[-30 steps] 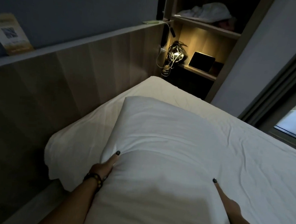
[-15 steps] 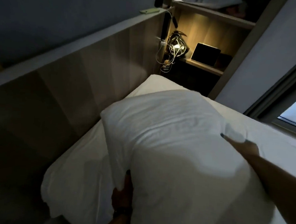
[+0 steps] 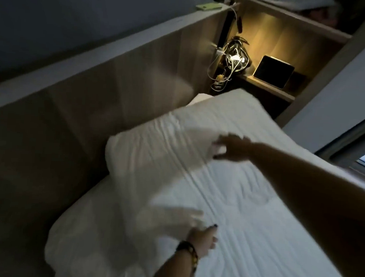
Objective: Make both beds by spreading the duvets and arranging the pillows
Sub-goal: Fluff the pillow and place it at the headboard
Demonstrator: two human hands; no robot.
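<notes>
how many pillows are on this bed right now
2: an upper pillow against the headboard, touched by the right hand, and a lower pillow under it near the left hand. None other visible.

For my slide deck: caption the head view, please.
Both hands, left and right, set a white pillow against the headboard.

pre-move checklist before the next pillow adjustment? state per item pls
1. Upper pillow against the headboard: ok, its far edge leans on the panel.
2. Second pillow underneath: ok, lying flat at the head end.
3. Left hand at the upper pillow's near corner: cannot tell if gripping, motion blur.
4. Right hand free: ok, fingers spread above the pillow, holding nothing.
5. Sheet smooth: not ok, creased.
6. Duvet spread: cannot tell, none in view.
</notes>
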